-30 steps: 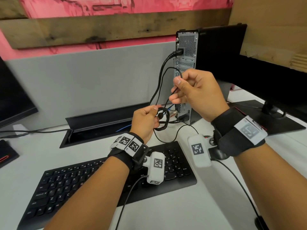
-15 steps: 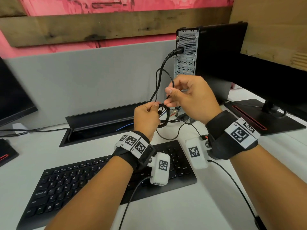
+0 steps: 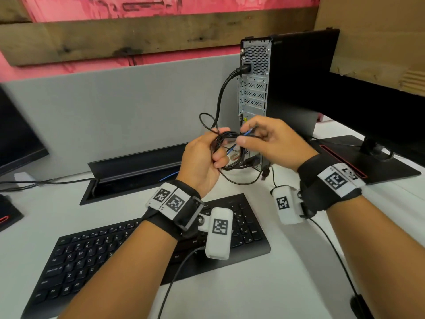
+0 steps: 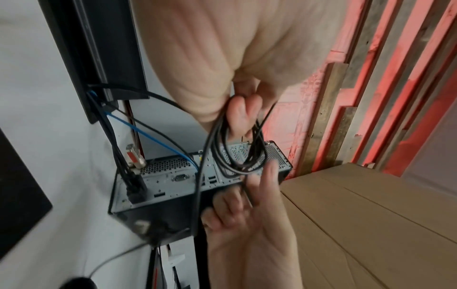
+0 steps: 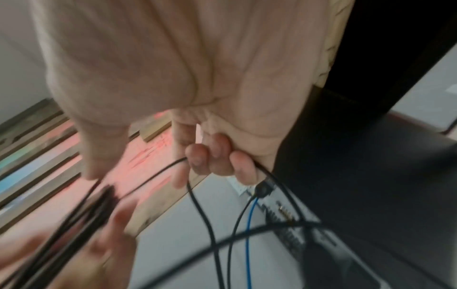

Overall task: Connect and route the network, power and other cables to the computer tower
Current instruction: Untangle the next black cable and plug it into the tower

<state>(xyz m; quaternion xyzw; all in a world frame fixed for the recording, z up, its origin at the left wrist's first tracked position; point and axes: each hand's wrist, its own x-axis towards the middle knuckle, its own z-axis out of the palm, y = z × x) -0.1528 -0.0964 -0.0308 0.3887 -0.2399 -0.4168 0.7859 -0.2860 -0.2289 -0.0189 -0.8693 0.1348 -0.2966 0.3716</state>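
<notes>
Coil of thin black cable (image 3: pixel 226 147): glossy round loops, centre of frame, just before the tower's perforated metal rear panel (image 3: pixel 254 88). Left hand (image 3: pixel 202 157): fingers curled through the loops, gripping. Right hand (image 3: pixel 271 141): thumb and fingers pinching a strand. Thick power lead (image 3: pixel 222 93): plugged in, upper panel. Blue cable (image 3: pixel 247 133) runs between the hands. Matte black keyboard (image 3: pixel 92 261), lower left; bare white desk (image 3: pixel 287 272) beside it.
</notes>
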